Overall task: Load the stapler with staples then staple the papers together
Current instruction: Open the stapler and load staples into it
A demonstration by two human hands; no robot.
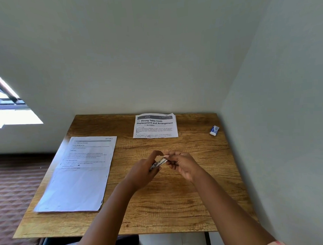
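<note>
Over the middle of the wooden table [178, 204], my left hand [143, 170] grips a small metal stapler [158, 163], tilted with its front end up to the right. My right hand [180, 163] pinches at that front end with thumb and fingers; whether it holds staples is too small to tell. A stack of printed papers [80, 172] lies flat on the left side of the table. A small blue and white staple box [214, 130] rests near the far right edge.
A folded printed sheet titled "Dining Table Cloth Replacement and Arrangement" [155, 126] lies at the back centre against the wall. Walls close the table at the back and right. A window is at the far left, patterned flooring below it.
</note>
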